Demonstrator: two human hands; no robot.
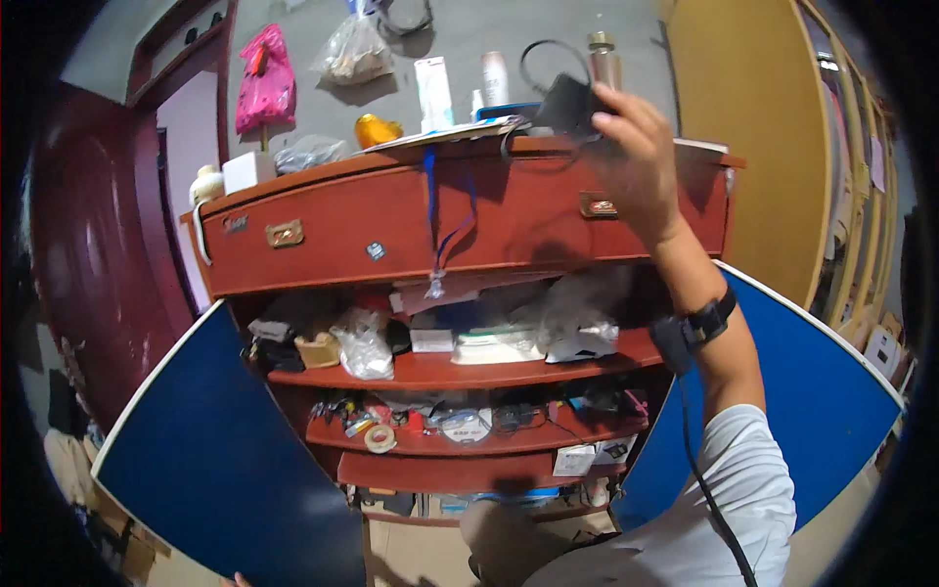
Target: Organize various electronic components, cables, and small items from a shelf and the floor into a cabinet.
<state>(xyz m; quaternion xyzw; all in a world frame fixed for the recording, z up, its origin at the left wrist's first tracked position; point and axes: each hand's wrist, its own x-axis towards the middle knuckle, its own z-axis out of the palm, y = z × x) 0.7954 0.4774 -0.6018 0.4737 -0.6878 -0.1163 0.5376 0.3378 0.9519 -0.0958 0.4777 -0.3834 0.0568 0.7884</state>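
My right hand (636, 142) is raised over the right part of the red cabinet's top (323, 169). Its fingers are closed on a black boxy object (567, 103), whose exact kind I cannot make out. A thin black cable loop (523, 64) shows just behind that object, and a bottle with a metallic cap (604, 68) stands beyond my fingers. Of my left hand (235, 581) only some fingertips show at the lower edge, near the bottom of the left blue door (225, 440); the rest is out of the picture.
Both blue doors stand open, the right one (782, 362) beside my arm. Shelves (469, 375) hold bags, boxes, tape and cables. Papers (440, 135), a spray can (495, 78) and a white box (247, 172) sit on top. A blue lanyard (430, 210) hangs down the drawer front.
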